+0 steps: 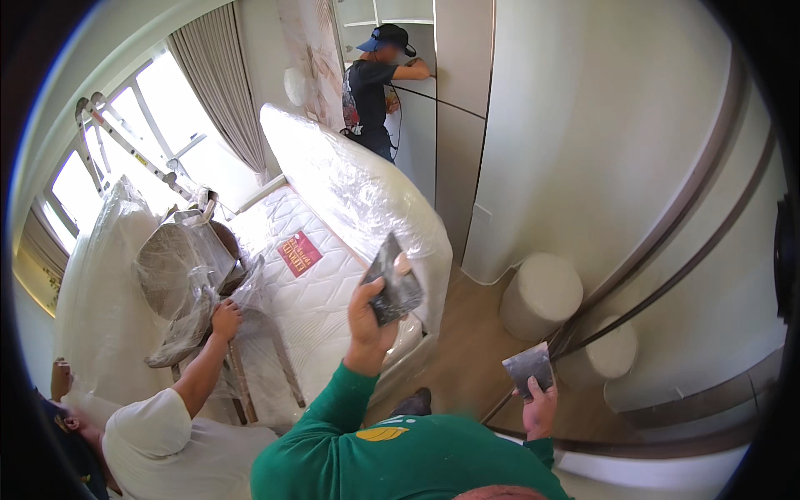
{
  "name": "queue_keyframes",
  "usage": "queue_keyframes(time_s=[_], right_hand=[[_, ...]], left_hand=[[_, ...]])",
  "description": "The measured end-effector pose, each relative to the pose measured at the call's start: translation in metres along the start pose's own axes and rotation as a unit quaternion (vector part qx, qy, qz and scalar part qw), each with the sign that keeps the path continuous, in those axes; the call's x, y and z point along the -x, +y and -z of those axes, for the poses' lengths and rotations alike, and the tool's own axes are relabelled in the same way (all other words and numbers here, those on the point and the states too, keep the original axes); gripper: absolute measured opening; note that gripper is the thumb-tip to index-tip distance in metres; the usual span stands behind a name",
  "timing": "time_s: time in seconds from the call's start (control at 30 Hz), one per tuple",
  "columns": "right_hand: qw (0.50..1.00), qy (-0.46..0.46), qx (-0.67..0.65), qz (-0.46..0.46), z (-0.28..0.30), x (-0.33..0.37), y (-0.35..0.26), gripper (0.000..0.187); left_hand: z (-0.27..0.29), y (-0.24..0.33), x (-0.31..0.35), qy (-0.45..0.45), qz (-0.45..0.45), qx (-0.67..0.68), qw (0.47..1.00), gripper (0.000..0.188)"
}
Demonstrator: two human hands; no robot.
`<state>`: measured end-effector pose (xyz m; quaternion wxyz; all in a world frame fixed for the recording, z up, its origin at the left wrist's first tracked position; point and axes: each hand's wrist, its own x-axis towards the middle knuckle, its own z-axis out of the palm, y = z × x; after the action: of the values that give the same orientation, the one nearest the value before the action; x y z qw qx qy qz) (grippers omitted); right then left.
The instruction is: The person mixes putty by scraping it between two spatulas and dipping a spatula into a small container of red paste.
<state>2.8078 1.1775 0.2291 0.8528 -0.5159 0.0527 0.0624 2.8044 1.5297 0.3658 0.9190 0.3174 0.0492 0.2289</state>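
Note:
My left hand (371,321), in a green sleeve, is raised at the centre. Its fingers are closed around a dark flat plate (393,287) with a smeared surface and a pale lump near its upper edge. Lower right, my right hand (540,408) grips a smaller dark grey plate (529,367) by its lower edge, thumb on the near face. The two plates are apart. They look like thin putty spreaders, but their exact kind is unclear. Beyond the left hand stands a plastic-wrapped padded panel (358,179), leaning upright along the mattress (275,217).
At left, a co-worker in a white shirt (158,425) touches plastic-wrapped chairs (187,258). Another person in black (371,92) reaches into a tall cabinet (461,67). A ladder (133,150) stands by the window. A pale round stool (542,296) sits beside the glossy panels at right.

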Motion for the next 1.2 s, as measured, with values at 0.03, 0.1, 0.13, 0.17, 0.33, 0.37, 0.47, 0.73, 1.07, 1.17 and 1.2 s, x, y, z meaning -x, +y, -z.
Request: queue_keyframes(time_s=[0.03, 0.1, 0.13, 0.17, 0.33, 0.37, 0.47, 0.73, 1.07, 1.17, 1.2], right_hand=[[1.0, -0.007, -0.003, -0.009, -0.007, -0.01, 0.002, 0.032], [0.999, -0.018, -0.02, -0.034, -0.015, -0.031, 0.005, 0.032], [0.998, -0.023, -0.029, -0.045, -0.019, -0.044, 0.007, 0.032], [0.998, -0.029, -0.03, -0.044, -0.022, -0.062, 0.009, 0.031], [0.998, -0.042, -0.016, -0.033, -0.042, -0.143, 0.008, 0.025], [0.999, -0.035, -0.013, -0.023, -0.04, -0.163, 0.002, 0.025], [0.999, -0.036, -0.017, -0.002, -0.047, -0.221, -0.013, 0.025], [0.974, -0.084, -0.132, -0.161, -0.074, -0.305, -0.018, 0.027], [0.954, -0.189, -0.118, -0.201, -0.042, -0.487, -0.052, 0.027], [0.973, -0.134, -0.029, -0.188, -0.025, -0.565, -0.058, 0.038], [0.973, -0.168, -0.026, -0.156, -0.046, -0.58, -0.078, 0.043]], left_hand=[[0.009, 0.002, -0.007, 0.015, -0.011, -0.001, 1.0, 0.036], [0.021, 0.0, -0.026, 0.044, -0.031, -0.005, 0.999, 0.036], [0.026, -0.004, -0.042, 0.044, -0.034, -0.002, 0.998, 0.036], [0.029, -0.007, -0.06, 0.043, -0.037, 0.001, 0.998, 0.036], [0.026, -0.005, -0.124, 0.045, -0.076, 0.022, 0.996, 0.047], [0.028, -0.003, -0.142, 0.01, -0.084, 0.035, 0.996, 0.051], [0.023, 0.002, -0.186, 0.024, -0.098, 0.067, 0.993, 0.052], [0.037, 0.026, -0.267, 0.052, -0.268, 0.058, 0.96, 0.043], [-0.008, 0.069, -0.323, 0.191, -0.444, -0.104, 0.869, 0.015], [-0.026, 0.04, -0.338, 0.222, -0.44, -0.102, 0.864, 0.014], [-0.034, 0.03, -0.345, 0.247, -0.437, -0.101, 0.859, 0.014]])
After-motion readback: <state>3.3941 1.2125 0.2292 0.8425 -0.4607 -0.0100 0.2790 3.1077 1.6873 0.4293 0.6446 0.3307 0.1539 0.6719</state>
